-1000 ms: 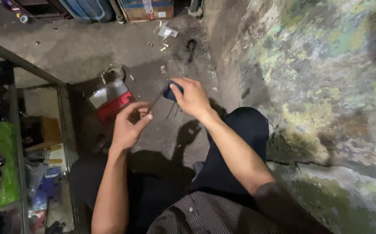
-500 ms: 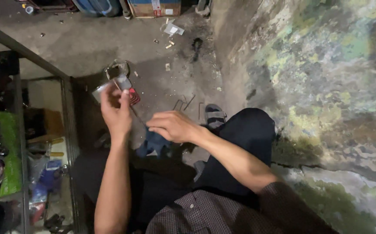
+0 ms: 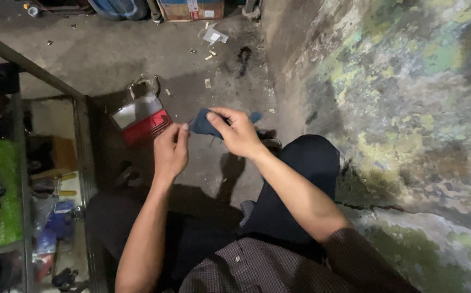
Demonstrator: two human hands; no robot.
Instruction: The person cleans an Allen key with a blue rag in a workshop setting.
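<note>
Dark blue cloth [image 3: 204,125], a small folded piece, is held in the air between my two hands, above the concrete floor [image 3: 99,54] and in front of my knees. My right hand [image 3: 239,133] is clamped on the cloth, thumb on top and fingers curled round its far edge; a corner of the fabric shows past the knuckles. My left hand [image 3: 171,152] is closed, its fingertips pinching together at the near corner of the cloth, touching it. On the floor just beyond the left hand lies a red and white case [image 3: 140,120], with a coil of wire [image 3: 144,84] just behind it. Scraps of paper litter [image 3: 215,37] lie further off, near a cardboard box [image 3: 191,9]. A stained, mottled wall [image 3: 398,97] stands at my right. A metal shelf rack [image 3: 21,179] holding assorted goods stands at my left.
</note>
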